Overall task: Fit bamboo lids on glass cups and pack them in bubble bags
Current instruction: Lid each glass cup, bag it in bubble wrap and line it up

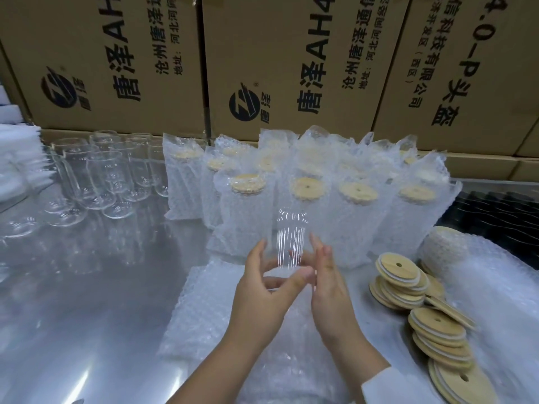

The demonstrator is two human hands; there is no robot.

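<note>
A clear glass cup [291, 240] without a lid is held up over the table between both hands. My left hand [262, 290] grips its lower part with thumb and curled fingers. My right hand [329, 290] lies against the cup's right side with fingers nearly straight. Flat bubble bags [210, 316] lie under the hands. Bamboo lids [431, 313] with a centre hole are stacked loosely to the right. Several packed cups in bubble bags [309, 188], lids showing, stand behind. Empty glass cups [102, 176] stand at the back left.
Large printed cardboard boxes [262, 59] wall off the back. A roll of bubble wrap [446, 246] lies behind the lids, with more wrap at the right edge. White foam sheets [17, 153] sit at far left. The metal table [87, 301] is shiny.
</note>
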